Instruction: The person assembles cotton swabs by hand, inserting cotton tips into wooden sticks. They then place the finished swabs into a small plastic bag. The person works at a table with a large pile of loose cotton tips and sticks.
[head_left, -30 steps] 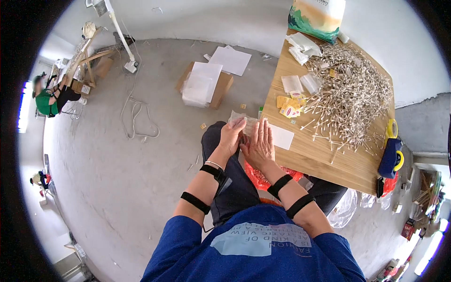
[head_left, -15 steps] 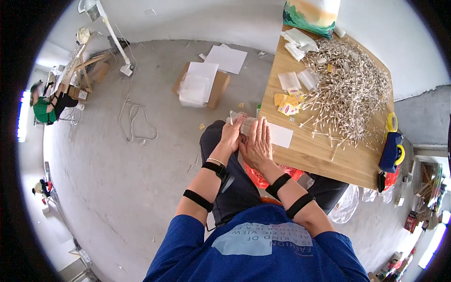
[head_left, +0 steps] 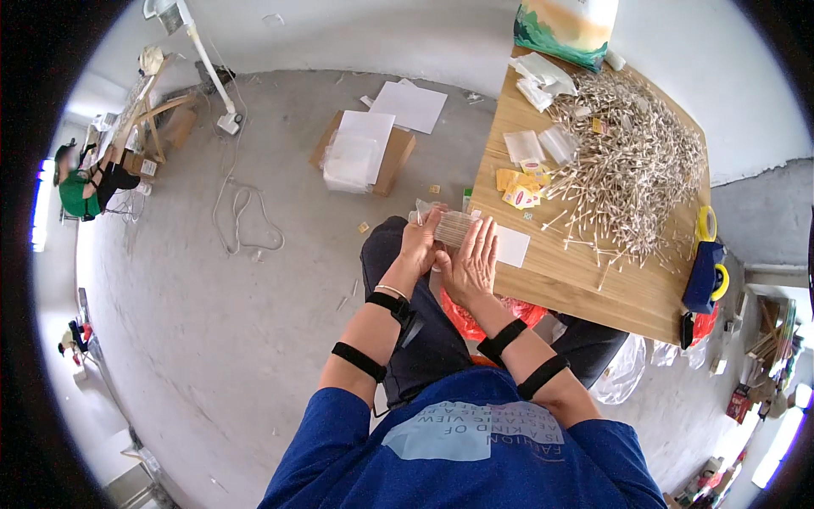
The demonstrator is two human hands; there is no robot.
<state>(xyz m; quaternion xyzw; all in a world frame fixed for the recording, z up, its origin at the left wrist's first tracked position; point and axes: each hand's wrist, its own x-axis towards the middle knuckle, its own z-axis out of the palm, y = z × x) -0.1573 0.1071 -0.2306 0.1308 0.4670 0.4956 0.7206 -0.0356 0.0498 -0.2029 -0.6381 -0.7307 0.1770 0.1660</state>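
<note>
My left hand [head_left: 418, 244] is closed around a clear plastic bag of cotton swabs [head_left: 455, 229], held above my lap beside the table corner. The swabs lie side by side in the bag, and its loose clear end sticks out past my left fingers. My right hand [head_left: 471, 270] has its fingers stretched out, lying against the right end of the bundle without gripping it. Just beyond those fingertips a white card [head_left: 513, 247] rests at the table's edge. A big heap of loose cotton swabs [head_left: 632, 161] covers much of the wooden table [head_left: 585, 293].
Yellow printed labels [head_left: 521, 188] and clear bags [head_left: 538, 146] lie left of the heap. A blue tape dispenser [head_left: 704, 276] sits at the table's right edge. Cardboard with plastic sleeves [head_left: 350, 161] lies on the floor. At far left a person in green [head_left: 80, 193] sits working.
My right hand has shifted slightly right and down, its fingers tilting more to the right. More of the swab bundle shows between my hands; my left hand stays about where it was.
</note>
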